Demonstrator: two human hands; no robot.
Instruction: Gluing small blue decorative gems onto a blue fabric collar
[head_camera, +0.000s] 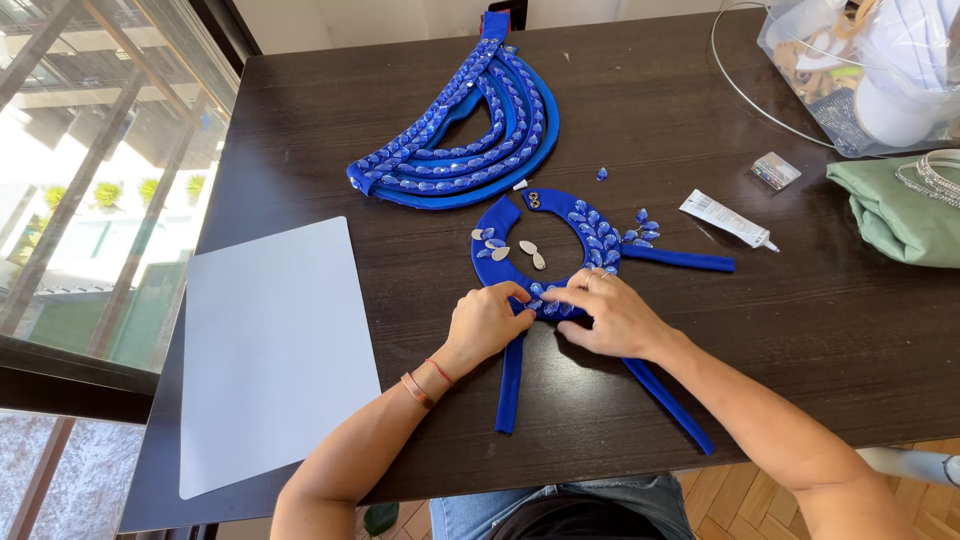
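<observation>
The blue fabric collar (545, 255), a ring-shaped piece open at the top, lies flat on the dark worktop (700, 120), so its face is up and steady for small work. Both hands meet at the collar's near edge: the left hand (487, 322) pinches that edge between thumb and fingertips, pinning it down, and the right hand (610, 315) presses its fingertips on the blue leaf-shaped gems (598, 238) there; neither grip hangs loose. Gems already cover the collar's right arc, while a few silver-backed ones (497, 247) lie loose on its left arc. Three blue straps (510, 385) trail from the collar. Right of the collar lies a white glue tube (728, 220), within reach. Beyond the collar rests a larger gem-covered blue piece (460, 130); left of the collar lies a white sheet (275, 350).
</observation>
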